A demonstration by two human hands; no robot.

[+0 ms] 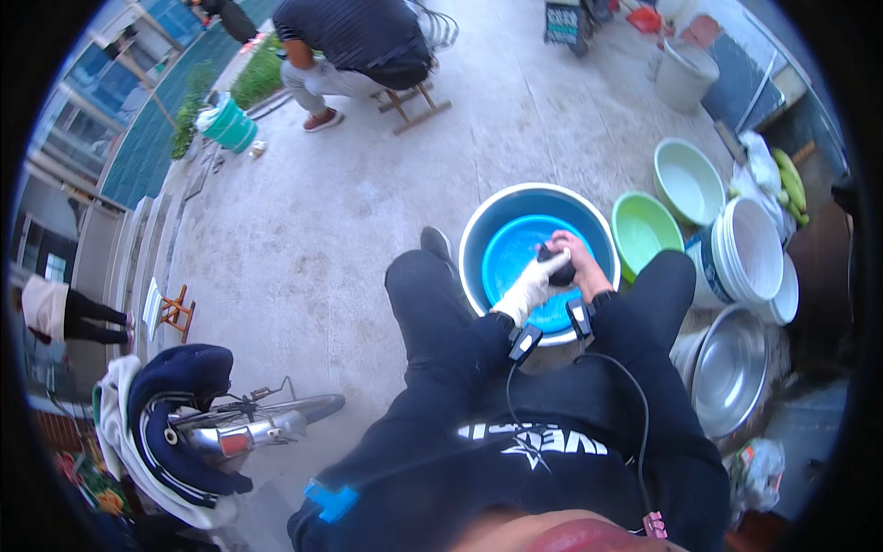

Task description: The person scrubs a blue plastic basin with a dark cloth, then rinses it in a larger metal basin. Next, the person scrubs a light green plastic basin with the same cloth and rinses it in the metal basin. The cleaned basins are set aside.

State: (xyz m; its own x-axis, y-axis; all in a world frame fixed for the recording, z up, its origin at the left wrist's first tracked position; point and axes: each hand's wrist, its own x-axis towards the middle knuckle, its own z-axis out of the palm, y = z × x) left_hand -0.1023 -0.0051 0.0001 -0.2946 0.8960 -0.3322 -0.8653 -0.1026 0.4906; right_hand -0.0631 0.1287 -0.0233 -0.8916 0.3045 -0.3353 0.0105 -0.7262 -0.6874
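Between my knees stands a large round basin (473, 216) with a pale rim and a blue inside; a smaller bright blue basin (501, 267) sits within it. My left hand (532, 287), in a white glove, and my bare right hand (579, 255) meet above the blue basin. Both are closed around a dark, roundish, black item (557, 267), partly hidden by the fingers; its kind cannot be made out. What lies in the basin below my hands is mostly covered by them.
To the right are a bright green basin (647, 228), a pale green basin (688, 181), stacked white buckets (750, 244) and a metal basin (733, 368). A bicycle (303, 409) stands at left, near a small wooden stool (177, 313). Ahead, another person (354, 41) sits on a low stool.
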